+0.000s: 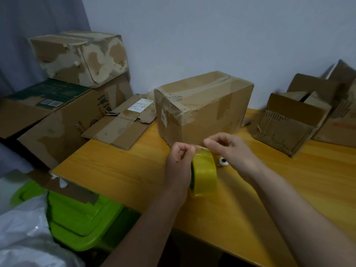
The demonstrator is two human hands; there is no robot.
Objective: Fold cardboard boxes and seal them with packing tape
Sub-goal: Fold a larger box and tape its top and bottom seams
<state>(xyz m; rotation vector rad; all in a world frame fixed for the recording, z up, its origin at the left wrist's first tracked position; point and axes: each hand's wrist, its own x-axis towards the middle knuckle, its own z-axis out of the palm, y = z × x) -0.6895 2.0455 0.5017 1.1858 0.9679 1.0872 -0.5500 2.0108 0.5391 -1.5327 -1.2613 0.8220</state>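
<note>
Near the table's (115,170) front edge, the left hand (178,162) grips the tape roll (204,172) while the right hand (229,149) pinches its loose end, so the step seems taping; next, pull a strip toward the folded box (202,108) behind.

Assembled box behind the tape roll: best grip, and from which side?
Judging from its pose, take the cardboard box by its two short end faces, one hand from the left and one from the right. It stands with its long side facing the person, the top is taped shut, and both ends look free of the neighbouring boxes.
</note>
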